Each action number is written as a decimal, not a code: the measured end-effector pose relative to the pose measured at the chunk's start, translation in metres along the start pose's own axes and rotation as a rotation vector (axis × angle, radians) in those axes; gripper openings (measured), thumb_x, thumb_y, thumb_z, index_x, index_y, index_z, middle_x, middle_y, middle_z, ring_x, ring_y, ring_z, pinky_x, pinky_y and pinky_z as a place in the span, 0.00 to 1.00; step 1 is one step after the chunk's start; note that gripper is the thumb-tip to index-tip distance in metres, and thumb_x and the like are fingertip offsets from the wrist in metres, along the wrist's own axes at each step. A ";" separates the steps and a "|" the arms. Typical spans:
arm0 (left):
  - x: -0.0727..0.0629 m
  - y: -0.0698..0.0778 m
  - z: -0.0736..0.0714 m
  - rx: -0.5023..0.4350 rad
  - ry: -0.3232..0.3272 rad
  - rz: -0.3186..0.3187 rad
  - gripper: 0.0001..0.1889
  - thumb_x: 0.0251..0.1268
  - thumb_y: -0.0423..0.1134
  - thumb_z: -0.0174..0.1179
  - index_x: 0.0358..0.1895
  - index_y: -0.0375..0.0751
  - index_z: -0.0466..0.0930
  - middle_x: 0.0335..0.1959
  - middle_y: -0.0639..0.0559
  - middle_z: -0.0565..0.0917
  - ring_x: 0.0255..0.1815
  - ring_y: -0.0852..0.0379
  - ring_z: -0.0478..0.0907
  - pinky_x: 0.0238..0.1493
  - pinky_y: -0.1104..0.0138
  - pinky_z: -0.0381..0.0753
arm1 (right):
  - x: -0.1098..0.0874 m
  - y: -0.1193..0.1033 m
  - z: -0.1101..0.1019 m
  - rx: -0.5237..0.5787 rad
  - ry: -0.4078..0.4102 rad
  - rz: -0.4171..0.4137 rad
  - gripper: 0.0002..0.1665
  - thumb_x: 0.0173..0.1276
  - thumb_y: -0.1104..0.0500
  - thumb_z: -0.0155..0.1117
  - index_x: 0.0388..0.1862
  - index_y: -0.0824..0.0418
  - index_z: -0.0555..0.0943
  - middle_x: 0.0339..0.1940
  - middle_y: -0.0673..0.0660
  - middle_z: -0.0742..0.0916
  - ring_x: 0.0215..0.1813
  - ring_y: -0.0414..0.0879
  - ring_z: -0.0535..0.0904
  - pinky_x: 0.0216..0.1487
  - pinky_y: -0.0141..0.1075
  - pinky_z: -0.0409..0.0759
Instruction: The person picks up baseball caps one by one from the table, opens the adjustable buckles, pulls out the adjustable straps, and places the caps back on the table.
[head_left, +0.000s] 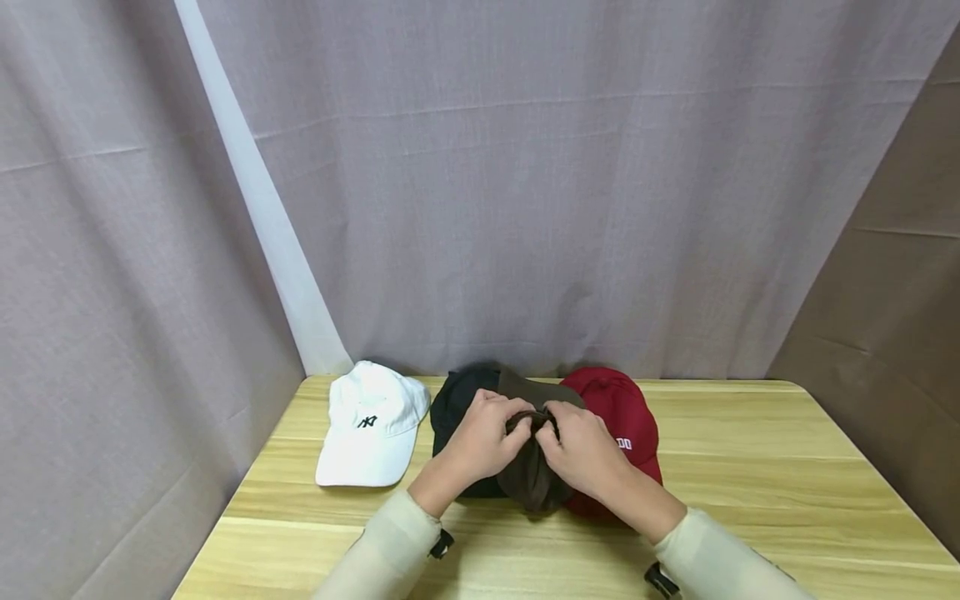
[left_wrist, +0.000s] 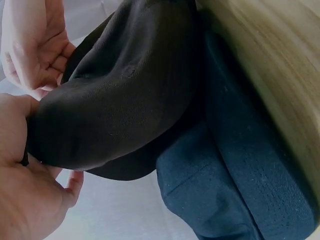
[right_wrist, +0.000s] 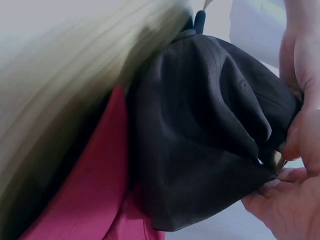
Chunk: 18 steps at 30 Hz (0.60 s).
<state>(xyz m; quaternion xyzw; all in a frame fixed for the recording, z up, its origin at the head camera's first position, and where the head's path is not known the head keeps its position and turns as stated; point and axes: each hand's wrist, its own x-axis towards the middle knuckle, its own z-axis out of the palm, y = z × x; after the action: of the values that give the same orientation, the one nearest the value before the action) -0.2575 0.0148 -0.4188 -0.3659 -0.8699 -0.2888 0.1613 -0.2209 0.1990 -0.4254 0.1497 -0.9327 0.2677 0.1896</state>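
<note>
A dark brown cap [head_left: 531, 483] is between both hands, its crown drooping toward the table's front edge and its brim lying behind. My left hand [head_left: 480, 437] pinches the cap's edge from the left, and my right hand [head_left: 581, 442] pinches it from the right, close to the other. Folds run down the brown fabric [right_wrist: 200, 115] in the right wrist view, with a small metallic-looking piece [right_wrist: 276, 161] by the fingers. A black cap [head_left: 452, 408] lies against the brown one on the left, looking dark blue in the left wrist view. On its right sits a red cap [head_left: 618, 408].
A white cap [head_left: 371, 425] with a dark emblem lies farther left, brim toward the front. The caps are on a light wooden table [head_left: 765, 475]. Grey curtains [head_left: 525, 208] hang behind it and along the left side; a browner cloth [head_left: 892, 333] hangs on the right.
</note>
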 end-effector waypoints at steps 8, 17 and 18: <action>0.000 -0.004 0.001 0.020 -0.027 -0.092 0.11 0.80 0.39 0.55 0.50 0.45 0.89 0.37 0.52 0.93 0.42 0.53 0.87 0.65 0.54 0.78 | -0.005 0.010 -0.003 0.116 -0.065 0.008 0.20 0.76 0.62 0.60 0.63 0.67 0.83 0.58 0.61 0.90 0.58 0.56 0.89 0.59 0.53 0.88; -0.004 -0.009 -0.005 0.031 -0.023 -0.092 0.12 0.79 0.40 0.58 0.55 0.48 0.88 0.47 0.52 0.91 0.50 0.52 0.85 0.61 0.54 0.80 | -0.008 0.021 -0.009 0.321 -0.155 0.103 0.06 0.80 0.58 0.64 0.51 0.51 0.85 0.44 0.46 0.92 0.45 0.37 0.83 0.47 0.31 0.81; -0.005 -0.009 -0.006 0.060 -0.013 -0.053 0.12 0.78 0.40 0.59 0.56 0.48 0.88 0.49 0.53 0.90 0.51 0.52 0.85 0.61 0.54 0.80 | -0.008 0.021 -0.009 0.321 -0.144 0.107 0.05 0.80 0.58 0.65 0.50 0.51 0.85 0.43 0.45 0.92 0.44 0.36 0.83 0.47 0.31 0.81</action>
<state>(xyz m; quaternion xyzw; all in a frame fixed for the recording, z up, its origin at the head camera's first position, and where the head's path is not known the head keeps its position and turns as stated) -0.2602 0.0041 -0.4200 -0.3397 -0.8886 -0.2642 0.1588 -0.2192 0.2224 -0.4313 0.1471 -0.8958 0.4113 0.0815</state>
